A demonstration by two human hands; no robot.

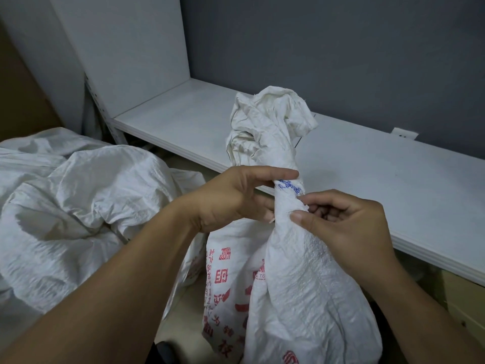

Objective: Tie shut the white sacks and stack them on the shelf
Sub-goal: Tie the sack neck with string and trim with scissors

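Observation:
A white woven sack [294, 285] with red print stands upright in front of me, its top gathered into a narrow neck with a ruffled mouth above. My left hand [231, 198] wraps around the neck from the left, index finger across the blue-printed band. My right hand [343, 224] pinches the neck from the right, thumb and fingertips on the fabric. The white shelf [367, 174] runs behind the sack from upper left to right. No string is visible.
A second white sack [78, 200], crumpled and slack, lies on the left. A white upright panel [120, 48] bounds the shelf's left end, with a dark grey wall [341, 48] behind. The shelf top carries nothing in view.

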